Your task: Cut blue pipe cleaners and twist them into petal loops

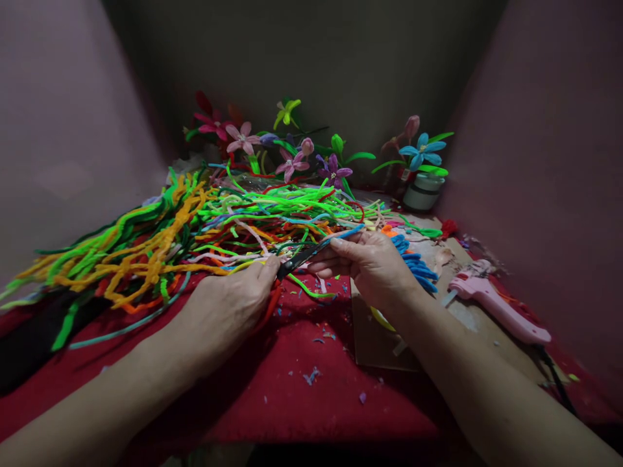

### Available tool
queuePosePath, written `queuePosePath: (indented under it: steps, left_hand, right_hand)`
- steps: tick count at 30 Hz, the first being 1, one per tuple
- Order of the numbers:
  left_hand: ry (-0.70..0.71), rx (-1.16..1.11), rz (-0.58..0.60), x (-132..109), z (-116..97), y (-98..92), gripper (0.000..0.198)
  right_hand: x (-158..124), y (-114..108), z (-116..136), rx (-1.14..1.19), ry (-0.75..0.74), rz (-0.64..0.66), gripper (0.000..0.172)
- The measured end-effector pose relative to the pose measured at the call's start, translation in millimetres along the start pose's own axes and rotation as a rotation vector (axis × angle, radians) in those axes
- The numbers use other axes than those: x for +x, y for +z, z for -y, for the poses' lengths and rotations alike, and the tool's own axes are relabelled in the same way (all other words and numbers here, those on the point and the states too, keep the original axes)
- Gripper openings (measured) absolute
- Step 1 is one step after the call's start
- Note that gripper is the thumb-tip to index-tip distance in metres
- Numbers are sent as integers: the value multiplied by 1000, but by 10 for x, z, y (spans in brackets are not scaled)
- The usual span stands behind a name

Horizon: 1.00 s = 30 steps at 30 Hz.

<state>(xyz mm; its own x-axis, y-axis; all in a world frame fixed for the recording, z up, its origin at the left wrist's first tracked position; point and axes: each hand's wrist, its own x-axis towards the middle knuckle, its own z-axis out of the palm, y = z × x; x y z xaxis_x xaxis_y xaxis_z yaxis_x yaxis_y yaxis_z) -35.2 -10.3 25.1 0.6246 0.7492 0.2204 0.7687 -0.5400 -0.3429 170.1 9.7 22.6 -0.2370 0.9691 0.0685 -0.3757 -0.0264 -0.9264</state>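
Note:
My left hand [246, 292] is closed around scissors, whose dark blades [298, 258] point right and up toward my other hand. A reddish handle loop shows dimly below the fingers. Between thumb and fingers, my right hand [370, 263] pinches a light blue pipe cleaner [346, 233], which runs along the blades. Whether the blades touch it, I cannot tell. Just behind both hands spreads a large tangled heap of pipe cleaners [287, 204] in green, orange, white and red. Beside my right wrist lies a bunch of folded blue pipe cleaner pieces [413, 263].
A pink glue gun [496, 305] lies on cardboard [384, 344] at the right, its cord trailing forward. Fuzzy flowers [292, 162] stand along the back; a blue one [423, 152] rises by a jar [423, 192]. Blue clippings [311, 376] dot the red cloth [272, 402].

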Motion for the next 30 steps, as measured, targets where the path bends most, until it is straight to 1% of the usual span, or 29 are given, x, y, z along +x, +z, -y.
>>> queuePosePath:
  steps: [3, 7, 9, 12, 15, 19, 22, 24, 27, 30]
  left_hand:
    - [-23, -72, 24, -3, -24, -29, 43]
    - [-32, -186, 9, -7, -9, 24, 44]
    - [-19, -214, 5, -2, 10, 59, 42]
    - [-36, -232, -24, 14, 27, 66, 40]
    - [-77, -217, -28, 31, 31, 43, 43]
    - [-99, -135, -3, 38, 35, 45, 47]
    - [-107, -99, 30, 40, 27, 53, 46]
    - [-93, -81, 46, 44, 13, 52, 44]
    - [-61, -36, 39, 51, -13, 48, 41]
    - [-59, -4, 30, 48, -28, 46, 39]
  right_hand:
    - [-4, 16, 3, 19, 24, -10, 14]
    - [5, 20, -13, 61, 45, -11, 14]
    - [13, 18, -14, 84, 46, -37, 13]
    - [20, 23, 3, 118, 49, -86, 12]
    - [19, 38, 25, 140, 26, -138, 9]
    - [14, 49, 21, 143, -3, -182, 6]
    - [12, 44, 8, 144, -11, -193, 2]
    - [10, 43, 6, 155, -16, -196, 4]
    - [6, 52, 13, 160, -21, -179, 6]
    - [6, 62, 20, 155, -21, -159, 4]
